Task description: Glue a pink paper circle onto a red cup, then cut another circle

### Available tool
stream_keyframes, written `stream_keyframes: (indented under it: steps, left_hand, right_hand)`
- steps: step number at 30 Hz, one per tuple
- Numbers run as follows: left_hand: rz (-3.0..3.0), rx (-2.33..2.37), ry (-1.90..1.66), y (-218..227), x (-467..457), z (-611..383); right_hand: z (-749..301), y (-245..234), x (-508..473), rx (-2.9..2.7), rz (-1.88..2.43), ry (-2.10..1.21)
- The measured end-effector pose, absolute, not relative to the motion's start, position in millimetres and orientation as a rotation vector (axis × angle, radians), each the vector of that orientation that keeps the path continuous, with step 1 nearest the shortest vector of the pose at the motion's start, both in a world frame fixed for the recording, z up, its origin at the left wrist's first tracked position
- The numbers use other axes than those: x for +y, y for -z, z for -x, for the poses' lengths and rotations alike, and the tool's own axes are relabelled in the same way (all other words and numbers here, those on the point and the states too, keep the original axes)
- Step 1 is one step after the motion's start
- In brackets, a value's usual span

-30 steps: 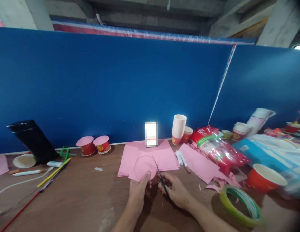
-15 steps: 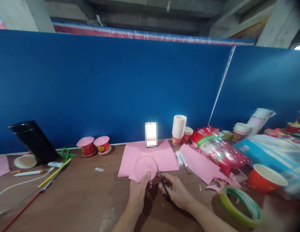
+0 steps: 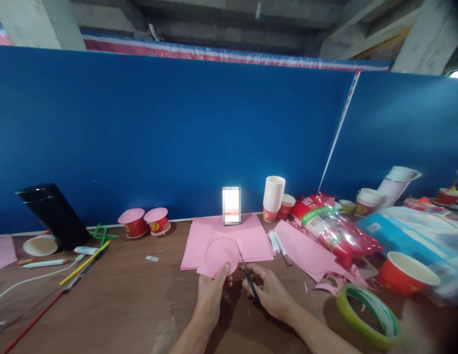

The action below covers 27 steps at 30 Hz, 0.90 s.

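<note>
My left hand (image 3: 210, 292) pinches a round pink paper disc (image 3: 221, 255) by its lower edge, thumb on top. To its right, my right hand (image 3: 270, 292) grips small black scissors (image 3: 246, 270), their blades pointing up along the disc's right edge. Both hands hover just above a stack of pink paper sheets (image 3: 251, 236) on the brown wooden table (image 3: 121, 300).
Two upturned red cups with pink tops (image 3: 143, 222) stand at the back left beside a tilted black cylinder (image 3: 53, 214). Cup stack (image 3: 273, 196), a red packet (image 3: 332, 226), a red cup (image 3: 404, 273) and a green tape roll (image 3: 367, 314) lie to the right. Pens and sticks lie left.
</note>
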<state>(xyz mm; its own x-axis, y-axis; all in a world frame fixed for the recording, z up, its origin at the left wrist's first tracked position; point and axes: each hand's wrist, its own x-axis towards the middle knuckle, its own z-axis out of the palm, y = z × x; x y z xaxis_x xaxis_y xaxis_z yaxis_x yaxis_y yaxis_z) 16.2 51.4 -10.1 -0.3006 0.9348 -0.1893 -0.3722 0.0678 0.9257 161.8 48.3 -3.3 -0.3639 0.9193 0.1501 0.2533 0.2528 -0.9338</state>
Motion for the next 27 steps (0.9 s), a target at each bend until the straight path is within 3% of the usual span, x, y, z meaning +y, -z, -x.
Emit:
stream_keyframes:
  steps: [27]
  left_hand:
    - [-0.697, 1.206, -1.482, 12.3, 51.7, -15.0]
  right_hand:
    - [-161.5, 10.7, 49.7, -1.725, 1.018, -1.211]
